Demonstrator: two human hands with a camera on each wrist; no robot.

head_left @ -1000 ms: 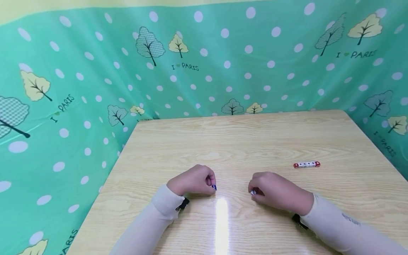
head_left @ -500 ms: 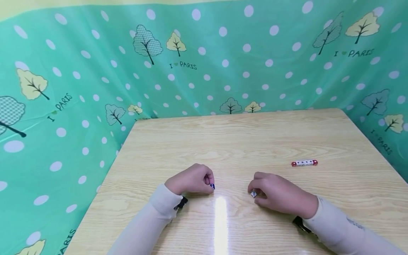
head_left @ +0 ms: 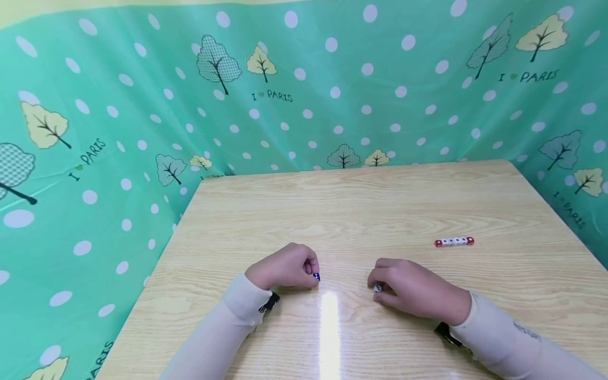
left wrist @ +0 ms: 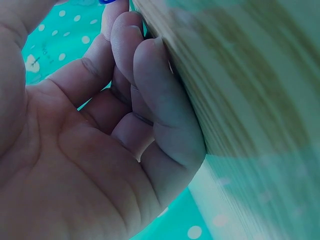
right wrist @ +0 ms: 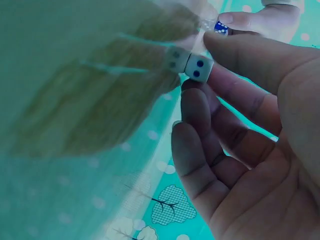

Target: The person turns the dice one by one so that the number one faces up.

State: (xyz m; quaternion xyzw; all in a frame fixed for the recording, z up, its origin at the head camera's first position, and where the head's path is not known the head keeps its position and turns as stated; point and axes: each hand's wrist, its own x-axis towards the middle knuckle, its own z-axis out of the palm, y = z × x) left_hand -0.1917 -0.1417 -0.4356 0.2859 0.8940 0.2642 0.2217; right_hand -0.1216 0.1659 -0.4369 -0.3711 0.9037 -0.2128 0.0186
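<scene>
My left hand [head_left: 287, 268] pinches a blue die [head_left: 316, 276] with white pips between thumb and forefinger, low over the wooden table [head_left: 323, 203]. Only a sliver of the blue die [left wrist: 104, 1] shows at the top of the left wrist view, where the other fingers [left wrist: 152, 75] are curled against the tabletop. To the right, my right hand [head_left: 410, 287] has its thumb and forefinger around a white die [head_left: 378, 287]. In the right wrist view that white die [right wrist: 198, 68] shows two dark pips and sits at the table surface; whether the thumb touches it is unclear.
A short row of dice [head_left: 454, 241], white in the middle with a red one at each end, lies beyond the right hand. A green dotted curtain [head_left: 285, 132] borders the table at the back and sides. Light reflects off the tabletop near the front.
The white die has turned in my right fingers, showing different faces. The left hand stays put with the blue die. The head view has shifted slightly.
</scene>
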